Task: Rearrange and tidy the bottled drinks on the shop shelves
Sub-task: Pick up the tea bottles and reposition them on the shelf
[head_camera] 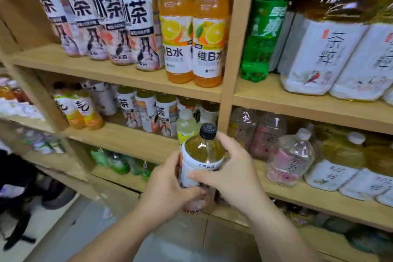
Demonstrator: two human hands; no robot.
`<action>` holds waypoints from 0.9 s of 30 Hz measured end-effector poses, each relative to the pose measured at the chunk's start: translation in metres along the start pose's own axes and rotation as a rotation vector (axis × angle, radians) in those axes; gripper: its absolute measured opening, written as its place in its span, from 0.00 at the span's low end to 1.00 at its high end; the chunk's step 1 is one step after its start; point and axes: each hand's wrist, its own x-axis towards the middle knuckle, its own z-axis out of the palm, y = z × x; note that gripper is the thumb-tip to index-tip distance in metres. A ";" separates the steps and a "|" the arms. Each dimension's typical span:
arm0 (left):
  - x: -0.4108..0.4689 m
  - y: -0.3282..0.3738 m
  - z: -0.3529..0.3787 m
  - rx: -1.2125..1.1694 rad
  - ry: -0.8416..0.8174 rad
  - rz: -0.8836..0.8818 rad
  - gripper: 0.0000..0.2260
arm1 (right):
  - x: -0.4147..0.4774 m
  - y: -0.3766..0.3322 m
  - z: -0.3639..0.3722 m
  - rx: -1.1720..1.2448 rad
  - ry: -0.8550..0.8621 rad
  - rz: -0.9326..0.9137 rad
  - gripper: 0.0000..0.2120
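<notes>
I hold a tea bottle [202, 155] with a black cap, yellow liquid and a white label in front of the wooden shelves, about level with the second shelf from the top. My left hand [168, 187] grips its lower left side. My right hand [231, 168] wraps round its right side, thumb across the label. Behind it stand a pale lemon bottle [186, 125] and several white-label tea bottles [146, 112] on the middle shelf [119, 134].
The top shelf [110, 70] carries white-label tea bottles [136, 27], two orange vitamin drinks [195, 32], a green soda bottle [263, 27] and big tea jugs [319, 49]. A wooden upright [234, 49] divides the bays. Clear pink bottles [287, 161] stand at right. Dark shoes [57, 195] lie at lower left.
</notes>
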 end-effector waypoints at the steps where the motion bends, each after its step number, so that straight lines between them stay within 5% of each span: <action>1: 0.006 -0.014 -0.014 -0.015 -0.014 -0.016 0.33 | 0.007 -0.001 0.018 0.009 -0.020 0.011 0.39; 6: 0.028 -0.056 -0.049 -0.033 -0.022 -0.030 0.34 | 0.033 -0.001 0.053 0.088 -0.165 0.123 0.30; 11: 0.084 -0.103 -0.114 -0.082 -0.191 -0.037 0.35 | 0.072 -0.013 0.120 0.096 -0.102 0.262 0.33; 27: 0.186 -0.181 -0.112 -0.187 -0.371 -0.103 0.37 | 0.157 -0.011 0.158 -0.454 0.013 0.262 0.16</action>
